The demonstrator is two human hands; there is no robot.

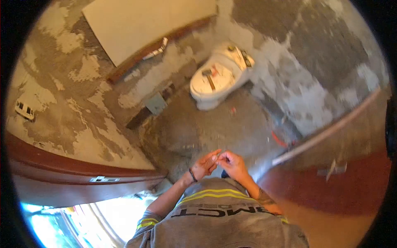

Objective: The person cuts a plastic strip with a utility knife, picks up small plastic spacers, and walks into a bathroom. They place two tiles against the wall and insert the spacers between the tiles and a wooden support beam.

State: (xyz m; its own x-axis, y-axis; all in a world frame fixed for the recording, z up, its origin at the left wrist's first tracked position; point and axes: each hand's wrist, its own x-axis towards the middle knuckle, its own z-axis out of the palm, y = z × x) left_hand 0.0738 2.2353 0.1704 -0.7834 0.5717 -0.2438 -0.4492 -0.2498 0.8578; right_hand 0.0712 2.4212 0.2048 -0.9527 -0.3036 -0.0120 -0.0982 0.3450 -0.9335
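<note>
Both hands meet in front of my body at waist height, over the bare floor. The fingers of my left hand (204, 166) point right, with the thumb bent in against them; a dark bracelet circles that wrist. Thumb and forefinger of my right hand (233, 165) are pinched together right beside the left fingertips. Whatever lies between the fingers is too small and blurred to name. Beyond the hands stands a white toilet (216, 80) with its lid down. On the lid lies a hammer (209, 79) with a red item (214, 70) near it.
A wooden door frame (82, 165) with a metal strike plate (104, 179) runs along the left. To the right is a reddish-brown door (326, 186). Rough plastered walls surround the toilet. A large pale board (144, 25) and a wooden strip (165, 39) are at the upper left.
</note>
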